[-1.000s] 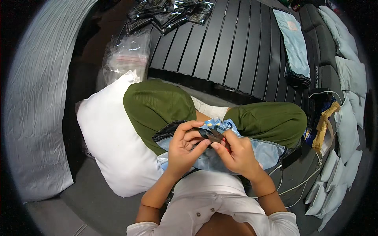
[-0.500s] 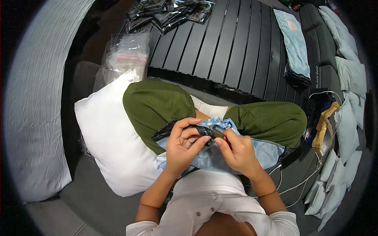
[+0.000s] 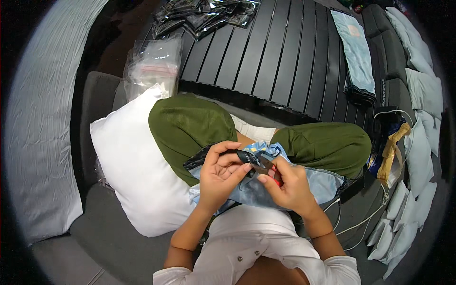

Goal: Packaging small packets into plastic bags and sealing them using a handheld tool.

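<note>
Across my lap lies a light blue piece of fabric (image 3: 318, 183) with black edging. My left hand (image 3: 219, 173) is closed, thumb and fingers pinching a black part of this fabric (image 3: 245, 156), bunched up near its middle. In my right hand (image 3: 290, 184) is a small red-handled pair of thread snips (image 3: 274, 176), gripped between thumb and fingers. Its blades point left at the pinched black part, close to my left fingertips. Whether the blades touch it I cannot tell. Part of the handle is hidden by my fingers.
A white pillow (image 3: 137, 166) rests against my leg on the left, with clear plastic bags (image 3: 159, 66) beyond it. The black slatted table (image 3: 266, 52) ahead carries black packets (image 3: 202, 16) and folded light blue fabric (image 3: 354, 52). White cables (image 3: 368, 218) and pale cushions (image 3: 399, 223) lie at right.
My right hand has shifted slightly right and turned, so more of the red snips shows. The left hand stays nearly still on the black part.
</note>
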Motion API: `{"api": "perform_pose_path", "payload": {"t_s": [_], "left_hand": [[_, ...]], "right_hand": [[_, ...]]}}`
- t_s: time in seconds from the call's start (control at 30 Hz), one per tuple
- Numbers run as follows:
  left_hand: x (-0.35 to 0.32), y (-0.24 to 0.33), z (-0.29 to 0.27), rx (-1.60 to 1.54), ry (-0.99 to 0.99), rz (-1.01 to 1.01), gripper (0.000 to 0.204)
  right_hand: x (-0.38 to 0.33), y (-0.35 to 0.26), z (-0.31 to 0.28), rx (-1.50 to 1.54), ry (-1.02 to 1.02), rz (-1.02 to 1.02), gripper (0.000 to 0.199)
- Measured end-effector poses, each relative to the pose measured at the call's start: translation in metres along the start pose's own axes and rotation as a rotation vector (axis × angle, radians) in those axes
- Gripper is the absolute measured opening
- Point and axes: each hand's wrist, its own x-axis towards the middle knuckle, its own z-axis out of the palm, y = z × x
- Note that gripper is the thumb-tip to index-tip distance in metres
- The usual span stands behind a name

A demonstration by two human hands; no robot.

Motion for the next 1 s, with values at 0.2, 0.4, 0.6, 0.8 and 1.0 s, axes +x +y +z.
{"api": "perform_pose_path", "payload": {"t_s": [0.2, 0.4, 0.6, 0.8, 1.0], "left_hand": [[-0.0027, -0.0019, -0.0014, -0.019, -0.021, -0.004, 0.044], [-0.0033, -0.0037, -0.0009, -0.010, -0.015, 0.013, 0.043], [-0.0024, -0.0070, -0.0019, -0.035, 0.004, 0.025, 0.043], [-0.0029, -0.0043, -0.0017, -0.059, -0.006, 0.016, 0.043], [-0.0032, -0.0036, -0.0008, -0.009, -0.004, 0.043, 0.042]], "right_hand": [[0.0021, -0.0031, 0.0003, -0.052, -0.030, -0.021, 0.026], [0.0016, -0.0049, 0.0016, -0.059, -0.019, 0.016, 0.027], [0.0017, -0.0042, 0.0030, -0.067, -0.020, 0.008, 0.028], [0.0028, -0.0066, 0.0033, -0.067, -0.017, 0.004, 0.028], [0.0029, -0.0054, 0.0038, -0.077, -0.023, -0.003, 0.027]]}}
